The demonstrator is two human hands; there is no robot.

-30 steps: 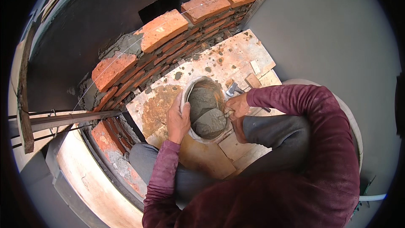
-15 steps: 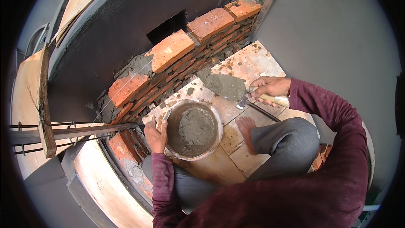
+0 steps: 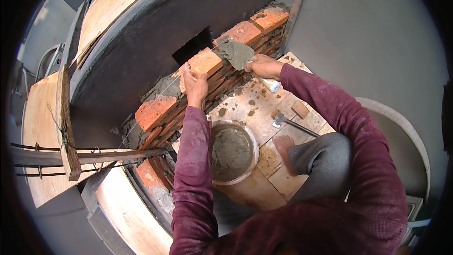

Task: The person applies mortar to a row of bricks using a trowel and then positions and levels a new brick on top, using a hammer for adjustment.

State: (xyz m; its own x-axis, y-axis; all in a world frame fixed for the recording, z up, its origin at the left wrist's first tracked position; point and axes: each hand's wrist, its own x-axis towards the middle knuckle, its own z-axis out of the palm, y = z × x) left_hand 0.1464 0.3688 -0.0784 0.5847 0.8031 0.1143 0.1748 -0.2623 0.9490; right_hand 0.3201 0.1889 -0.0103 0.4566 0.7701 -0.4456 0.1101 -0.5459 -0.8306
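Observation:
My right hand [image 3: 265, 67] is closed round the handle of a trowel [image 3: 243, 56], whose blade carries grey mortar. It hangs over the top of the brick wall [image 3: 231, 76], beside the gap between two top bricks. My left hand [image 3: 196, 89] reaches up to the front of an orange brick [image 3: 206, 61] on the top course. Its thumb and index finger stand apart, the index fingertip near the taut white string [image 3: 150, 107]; whether it touches the string I cannot tell. Below my left forearm stands a bucket [image 3: 256, 153] of wet mortar [image 3: 231, 153], partly covered by my sleeve.
A hammer [image 3: 293, 125] and a brick piece [image 3: 300, 109] lie on the mortar-spotted boards [image 3: 236, 111] near my bare foot. A dark wall with a square opening [image 3: 192, 46] rises behind the bricks. Steel bars and a timber post [image 3: 66, 127] stand at left.
My left hand has left the bucket's rim and gone up to the top brick. The trowel with mortar has moved from above the boards up to the wall top.

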